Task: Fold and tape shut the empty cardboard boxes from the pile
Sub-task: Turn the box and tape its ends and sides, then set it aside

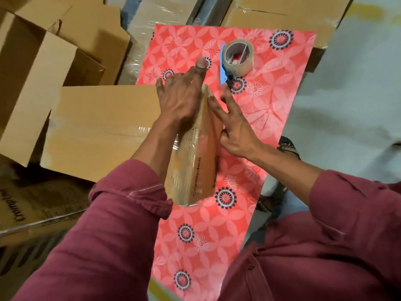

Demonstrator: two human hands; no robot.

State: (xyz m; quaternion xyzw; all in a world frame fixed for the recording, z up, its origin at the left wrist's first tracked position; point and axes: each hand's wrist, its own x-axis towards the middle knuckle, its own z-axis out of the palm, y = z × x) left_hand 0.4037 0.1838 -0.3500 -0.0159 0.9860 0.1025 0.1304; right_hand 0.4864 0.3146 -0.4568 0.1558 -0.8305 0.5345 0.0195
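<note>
At the centre of the red floral bench (195, 246) stands a narrow cardboard box (195, 161), taped on top. Left hand (184, 98) lies flat on its top, fingers straight; right hand (233, 129) presses straight fingers against its far right side. Farther off at 1 o'clock sits the tape dispenser (236, 58); at 10 o'clock, piled boxes (43, 68).

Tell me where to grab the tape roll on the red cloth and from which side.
Grip the tape roll across its outer band from above and its right side, probably with the right hand. It lies flat with its core facing up, and the blue cutter blocks its left edge.
</note>
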